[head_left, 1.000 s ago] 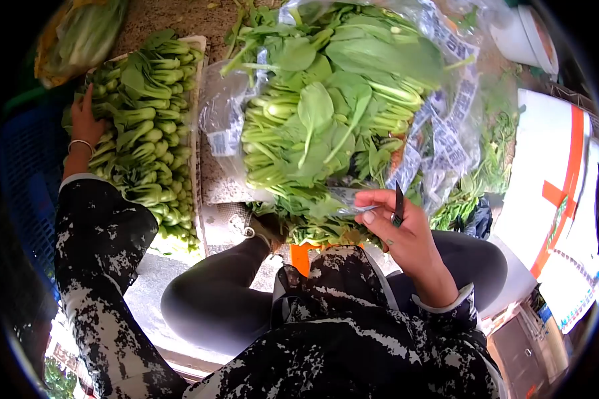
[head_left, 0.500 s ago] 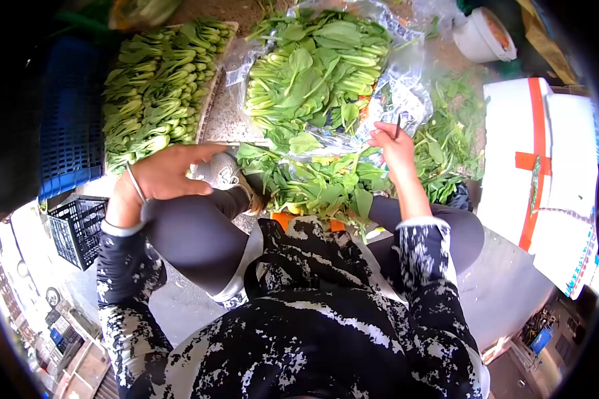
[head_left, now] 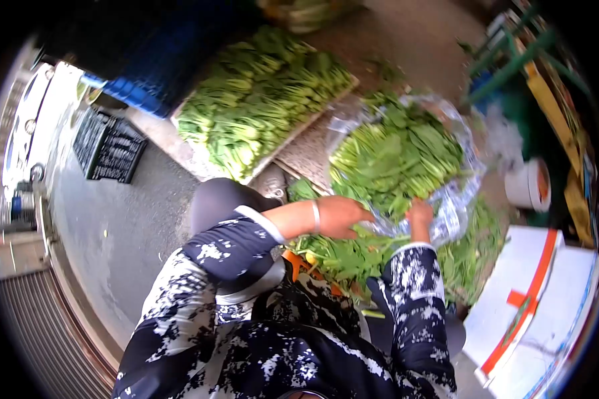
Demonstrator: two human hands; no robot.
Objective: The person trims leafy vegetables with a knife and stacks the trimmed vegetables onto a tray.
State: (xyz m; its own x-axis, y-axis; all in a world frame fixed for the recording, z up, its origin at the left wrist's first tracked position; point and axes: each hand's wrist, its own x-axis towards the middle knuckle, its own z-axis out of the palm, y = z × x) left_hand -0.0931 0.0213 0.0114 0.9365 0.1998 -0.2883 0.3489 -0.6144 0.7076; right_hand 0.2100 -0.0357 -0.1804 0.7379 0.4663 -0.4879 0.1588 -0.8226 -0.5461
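My left hand (head_left: 341,217) reaches across at the near edge of the leafy greens (head_left: 402,156), which lie on a clear plastic bag (head_left: 469,189). Its fingertips point at the plastic, and what they hold, if anything, is hidden. My right hand (head_left: 420,214) is at the same edge of the bag, just right of the left one, with its fingers curled; the dark blade seen in it earlier cannot be made out. Loose leaves (head_left: 353,259) lie below both hands. Farther left, rows of green vegetables (head_left: 266,100) cover a flat tray.
A black crate (head_left: 110,146) and a blue crate (head_left: 136,96) stand at the left. At the right are a white bucket (head_left: 527,185) and white boxes with red tape (head_left: 512,299). More greens (head_left: 472,259) lie beside the boxes. My knees flank the loose leaves.
My left hand has moved from the vegetable rows, over my knee, to the bag's near edge. The right hand is now close beside it. The view has turned and shows more ground at the left.
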